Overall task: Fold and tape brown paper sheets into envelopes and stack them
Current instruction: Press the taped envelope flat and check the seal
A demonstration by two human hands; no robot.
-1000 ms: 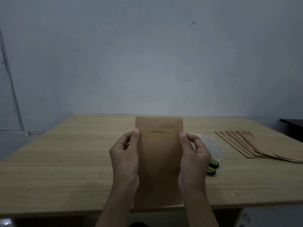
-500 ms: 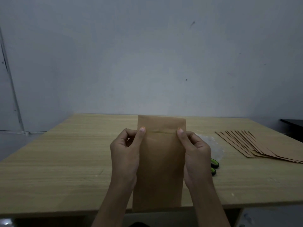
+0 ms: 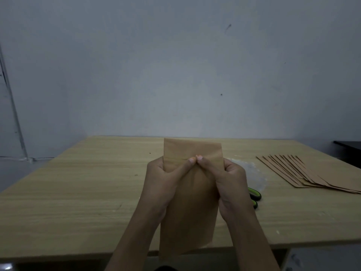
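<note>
Wood table (image 3: 78,192), green-handled scissors (image 3: 255,196) on it R of centre, grey wall (image 3: 175,65) behind

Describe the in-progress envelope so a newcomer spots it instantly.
On the wooden table, a fanned stack of envelopes lies at the right. The envelope is central, apart from them: the only one gripped by the left hand and right hand, thumbs meeting on its crease.

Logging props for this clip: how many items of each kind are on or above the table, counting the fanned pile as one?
brown folded paper envelope, gripped by left hand and right hand: 1
fanned pile of brown paper envelopes: 1
green-and-black-handled scissors: 1
crumpled clear plastic sheet: 1
Total: 4
</note>
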